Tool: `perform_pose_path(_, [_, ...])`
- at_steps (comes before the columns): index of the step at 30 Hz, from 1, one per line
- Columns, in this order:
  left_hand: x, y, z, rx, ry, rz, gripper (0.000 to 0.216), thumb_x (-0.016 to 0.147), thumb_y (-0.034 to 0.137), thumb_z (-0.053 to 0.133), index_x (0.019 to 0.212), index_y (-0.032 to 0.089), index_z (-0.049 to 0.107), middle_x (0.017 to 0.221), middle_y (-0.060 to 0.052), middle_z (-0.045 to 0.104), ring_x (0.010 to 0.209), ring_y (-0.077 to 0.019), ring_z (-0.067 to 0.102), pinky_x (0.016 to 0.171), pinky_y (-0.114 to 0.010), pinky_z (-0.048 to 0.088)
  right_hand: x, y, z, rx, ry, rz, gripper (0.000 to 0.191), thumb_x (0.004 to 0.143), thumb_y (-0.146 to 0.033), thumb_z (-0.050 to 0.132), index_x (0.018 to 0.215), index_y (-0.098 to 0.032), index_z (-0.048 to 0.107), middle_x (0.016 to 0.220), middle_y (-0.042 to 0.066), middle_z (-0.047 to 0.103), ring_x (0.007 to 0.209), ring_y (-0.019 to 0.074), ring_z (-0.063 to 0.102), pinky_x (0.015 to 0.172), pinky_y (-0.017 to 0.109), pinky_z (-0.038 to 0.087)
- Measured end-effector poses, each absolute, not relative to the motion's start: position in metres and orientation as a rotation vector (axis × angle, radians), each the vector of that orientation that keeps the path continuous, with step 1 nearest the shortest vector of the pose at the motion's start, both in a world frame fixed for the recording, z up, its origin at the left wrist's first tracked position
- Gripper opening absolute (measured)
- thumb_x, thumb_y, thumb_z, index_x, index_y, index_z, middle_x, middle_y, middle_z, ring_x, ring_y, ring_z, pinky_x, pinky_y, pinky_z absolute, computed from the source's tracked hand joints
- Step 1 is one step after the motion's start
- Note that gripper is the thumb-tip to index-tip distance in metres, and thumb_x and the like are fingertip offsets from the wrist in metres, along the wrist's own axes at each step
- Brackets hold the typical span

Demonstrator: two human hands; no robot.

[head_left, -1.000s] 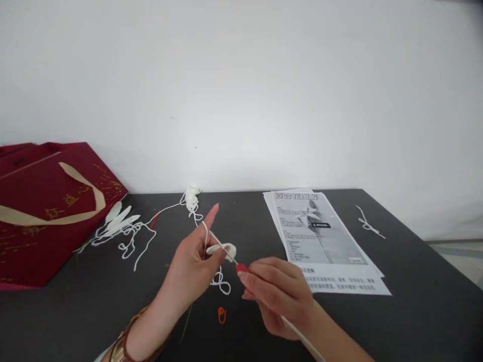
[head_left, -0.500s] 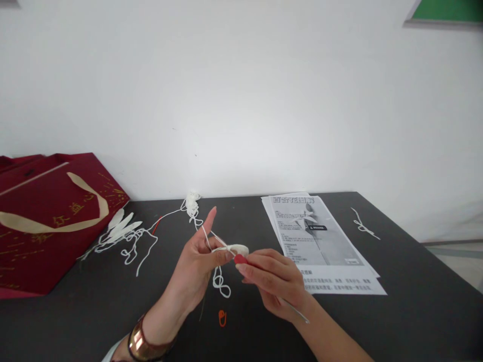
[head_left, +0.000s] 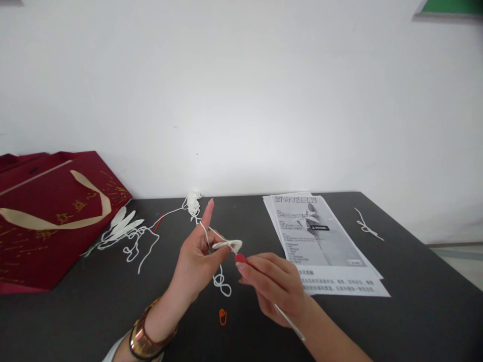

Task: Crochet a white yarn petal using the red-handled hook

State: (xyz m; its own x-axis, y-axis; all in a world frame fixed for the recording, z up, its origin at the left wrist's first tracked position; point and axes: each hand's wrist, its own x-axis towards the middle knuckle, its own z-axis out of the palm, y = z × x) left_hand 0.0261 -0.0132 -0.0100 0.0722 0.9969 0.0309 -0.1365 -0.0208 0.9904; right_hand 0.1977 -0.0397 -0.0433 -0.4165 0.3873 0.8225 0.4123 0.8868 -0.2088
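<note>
My left hand pinches a small white crocheted piece between thumb and fingers, with its index finger raised and white yarn looped over it. My right hand grips a crochet hook with a red grip and a pale handle that sticks out behind the palm. The hook's tip sits in the white piece. A tail of yarn hangs in loops below my left hand, above the black table.
A dark red gift bag with a beige ribbon lies at the left. White petals and tangled yarn lie beside it. Printed instruction sheets lie to the right, a yarn scrap beyond them. An orange stitch marker lies near me.
The hook drew in toward the white piece and then eased back a little. My left hand stayed nearly in place with its index finger raised.
</note>
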Motion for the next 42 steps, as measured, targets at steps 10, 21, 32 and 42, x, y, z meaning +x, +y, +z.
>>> perform_pose_path(10, [0.014,-0.002,-0.017,1.214,0.989,1.151,0.097,0.072,0.017,0.074,0.151,0.025,0.018,0.061,0.008,0.059,0.055,-0.0104,0.052,0.056,-0.022,0.039,0.202,-0.045,-0.032,-0.661,-1.913,0.185,0.037,0.083,-0.003,0.054,0.116,-0.019,0.059,0.087,0.008,0.069,0.071,0.0179,0.060,0.060,0.031,0.053])
perform_pose_path(21, [0.006,-0.001,-0.011,1.187,0.858,0.892,0.100,0.064,0.012,0.080,0.148,0.025,0.028,0.060,0.005,0.064,0.053,-0.0108,0.054,0.055,-0.022,0.038,0.213,-0.037,-0.031,-0.775,-1.232,0.954,0.015,0.089,-0.026,0.061,0.083,-0.020,0.073,0.071,0.002,0.067,0.060,0.0131,0.060,0.053,0.024,0.046])
perform_pose_path(32, [0.015,-0.007,-0.017,1.296,0.930,1.095,0.083,0.069,0.017,0.077,0.144,0.022,0.040,0.061,0.005,0.059,0.056,-0.0109,0.048,0.055,-0.023,0.039,0.199,-0.017,-0.035,-0.779,-0.582,1.542,0.023,0.074,-0.035,0.077,0.074,-0.012,0.072,0.052,-0.002,0.063,0.039,0.0067,0.052,0.043,0.018,0.055])
perform_pose_path(42, [0.025,-0.012,-0.032,1.269,0.976,1.270,0.073,0.073,0.020,0.074,0.140,0.023,0.046,0.063,0.006,0.053,0.059,-0.0102,0.046,0.057,-0.022,0.039,0.188,-0.022,-0.037,-0.793,-0.610,1.477,0.023,0.074,-0.035,0.077,0.081,-0.013,0.072,0.062,0.002,0.071,0.047,0.0083,0.061,0.049,0.017,0.056])
